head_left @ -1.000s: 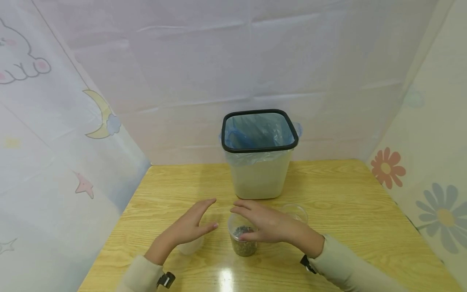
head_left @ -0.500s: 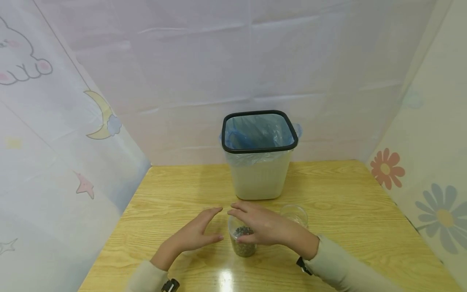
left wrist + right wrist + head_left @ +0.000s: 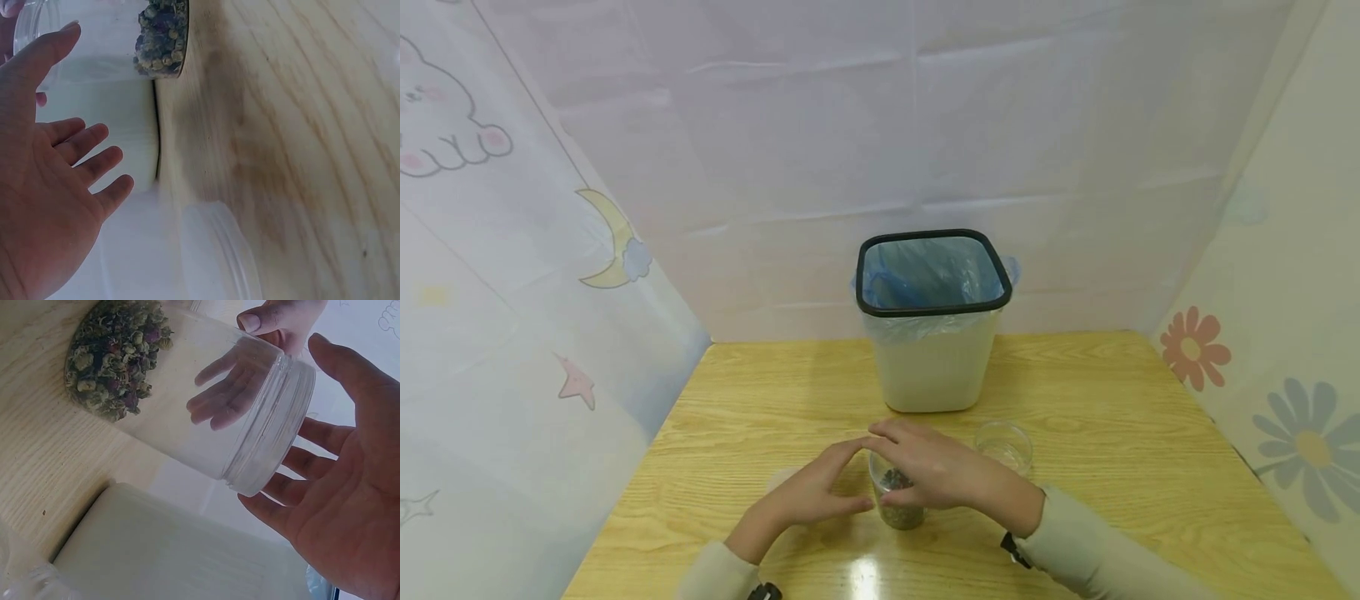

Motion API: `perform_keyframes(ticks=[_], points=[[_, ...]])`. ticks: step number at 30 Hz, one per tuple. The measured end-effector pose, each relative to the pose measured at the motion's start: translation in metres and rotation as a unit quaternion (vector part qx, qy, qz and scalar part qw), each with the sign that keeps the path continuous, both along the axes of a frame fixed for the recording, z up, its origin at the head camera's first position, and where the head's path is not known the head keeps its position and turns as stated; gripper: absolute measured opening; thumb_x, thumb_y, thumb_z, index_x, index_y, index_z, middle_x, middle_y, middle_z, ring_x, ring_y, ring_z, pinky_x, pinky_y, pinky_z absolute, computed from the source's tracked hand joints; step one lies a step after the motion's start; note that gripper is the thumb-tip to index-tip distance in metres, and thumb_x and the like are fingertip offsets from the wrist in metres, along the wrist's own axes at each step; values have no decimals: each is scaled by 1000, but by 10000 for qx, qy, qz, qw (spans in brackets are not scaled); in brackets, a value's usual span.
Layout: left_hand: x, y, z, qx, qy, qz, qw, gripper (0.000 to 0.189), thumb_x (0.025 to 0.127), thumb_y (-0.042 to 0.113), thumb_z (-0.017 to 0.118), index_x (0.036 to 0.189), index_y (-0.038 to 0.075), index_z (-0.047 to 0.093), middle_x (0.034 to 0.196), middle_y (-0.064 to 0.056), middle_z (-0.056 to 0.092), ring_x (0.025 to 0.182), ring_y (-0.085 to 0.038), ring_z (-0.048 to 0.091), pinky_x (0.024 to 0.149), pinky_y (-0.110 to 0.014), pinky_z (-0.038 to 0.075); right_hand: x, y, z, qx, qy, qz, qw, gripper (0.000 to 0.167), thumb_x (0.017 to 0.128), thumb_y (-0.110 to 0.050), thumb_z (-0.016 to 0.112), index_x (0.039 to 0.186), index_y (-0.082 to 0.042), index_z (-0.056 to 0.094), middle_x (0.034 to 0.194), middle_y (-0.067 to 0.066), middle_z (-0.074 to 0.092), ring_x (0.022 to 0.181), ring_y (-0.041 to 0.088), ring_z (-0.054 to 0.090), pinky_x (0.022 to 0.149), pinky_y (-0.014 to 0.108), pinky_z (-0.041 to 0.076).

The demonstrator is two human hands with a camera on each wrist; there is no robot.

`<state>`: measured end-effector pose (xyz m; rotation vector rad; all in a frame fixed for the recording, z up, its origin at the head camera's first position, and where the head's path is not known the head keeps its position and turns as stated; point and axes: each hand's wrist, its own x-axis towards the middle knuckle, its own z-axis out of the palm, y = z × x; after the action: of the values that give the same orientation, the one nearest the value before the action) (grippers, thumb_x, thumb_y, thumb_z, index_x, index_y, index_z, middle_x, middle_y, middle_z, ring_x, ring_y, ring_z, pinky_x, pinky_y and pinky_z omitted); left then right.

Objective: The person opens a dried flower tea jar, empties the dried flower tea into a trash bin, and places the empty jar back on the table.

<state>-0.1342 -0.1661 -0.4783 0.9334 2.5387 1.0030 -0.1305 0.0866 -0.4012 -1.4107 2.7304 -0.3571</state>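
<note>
A clear jar (image 3: 901,510) with a see-through lid (image 3: 275,434) stands upright on the table, its lower part filled with dried flower buds (image 3: 115,359). My right hand (image 3: 936,473) arches over the lid, fingers behind and thumb in front, spread loosely around the rim without gripping. From the other side my left hand (image 3: 816,492) comes up beside the jar, palm facing it, fingers relaxed and apart. In the head view the fingertips of both hands overlap behind the jar. Part of the jar's top is hidden by the right hand.
A whitish bin (image 3: 932,367) with a black rim and a blue liner stands behind the jar. Right of the jar is an uncovered-looking clear container (image 3: 1004,446). A translucent white container (image 3: 219,250) sits at the left, mostly hidden by the left hand in the head view.
My left hand has moved right, closer to the jar. The right hand has shifted slightly left and down over the lid. The jar has stayed in place.
</note>
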Motion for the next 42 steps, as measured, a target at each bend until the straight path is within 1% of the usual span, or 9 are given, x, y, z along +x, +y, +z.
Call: perform_keyframes(ticks=[4, 10, 14, 19, 22, 29, 32, 36, 42], points=[[1, 3, -5, 69, -3, -35, 10000, 88, 91, 60, 67, 160, 32, 22, 163, -1, 30, 149, -29, 31, 116, -58, 33, 0, -2, -3, 33, 21, -7, 10000, 76, 90, -51, 74, 150, -14, 46, 153, 9, 45, 139, 26, 46, 112, 42, 43], [0, 9, -8, 225, 37, -182, 9996, 88, 91, 59, 68, 160, 28, 23, 164, -2, 29, 150, -30, 29, 116, -59, 32, 1, -2, -4, 27, 141, 37, 9999, 75, 88, -51, 75, 148, -14, 48, 151, 10, 46, 138, 27, 47, 111, 42, 44], [0, 12, -11, 310, 134, -262, 9991, 91, 91, 58, 69, 161, 26, 20, 165, -3, 27, 150, -32, 29, 116, -60, 32, 1, -3, -5, 4, 216, 49, 9998, 76, 87, -52, 77, 146, -13, 49, 149, 11, 48, 136, 28, 49, 110, 43, 45], [0, 16, -16, 488, 123, -383, 9980, 95, 90, 52, 72, 162, 23, 17, 166, -5, 25, 150, -35, 28, 115, -63, 31, 2, -2, -4, 38, 243, -37, 9997, 74, 86, -50, 78, 144, -12, 51, 148, 12, 50, 135, 28, 51, 108, 44, 47], [0, 18, -19, 540, 92, -353, 9979, 98, 90, 51, 74, 163, 23, 14, 166, -5, 24, 150, -35, 27, 116, -63, 30, 3, -1, -4, 73, 250, -121, 9996, 74, 86, -50, 79, 144, -12, 52, 147, 12, 50, 134, 28, 51, 107, 43, 48], [1, 23, -25, 417, -109, -90, 9990, 104, 88, 56, 74, 163, 19, 13, 166, -5, 24, 150, -31, 28, 118, -57, 30, 3, -2, -2, 185, 142, -297, 9993, 73, 86, -50, 79, 143, -13, 52, 147, 13, 51, 132, 30, 53, 104, 44, 50], [0, 27, -30, 568, -106, -190, 9981, 102, 88, 53, 75, 163, 22, 14, 162, 0, 32, 146, -26, 37, 117, -54, 33, 4, -3, -1, 209, 110, -359, 9991, 72, 86, -49, 79, 143, -14, 52, 146, 12, 52, 131, 30, 54, 102, 44, 51], [-1, 32, -34, 906, -54, -442, 9949, 100, 87, 47, 78, 162, 28, 15, 158, 6, 38, 143, -20, 41, 117, -55, 33, 5, -3, -1, 239, 131, -404, 9988, 73, 85, -49, 79, 143, -14, 53, 145, 12, 53, 129, 30, 55, 100, 44, 53], [0, 37, -35, 1102, 2, -497, 9927, 97, 86, 49, 78, 160, 31, 18, 159, 9, 35, 145, -20, 39, 116, -57, 34, 6, -5, 0, 229, 95, -459, 9986, 72, 85, -49, 80, 142, -13, 54, 144, 13, 53, 126, 30, 56, 97, 43, 54]])
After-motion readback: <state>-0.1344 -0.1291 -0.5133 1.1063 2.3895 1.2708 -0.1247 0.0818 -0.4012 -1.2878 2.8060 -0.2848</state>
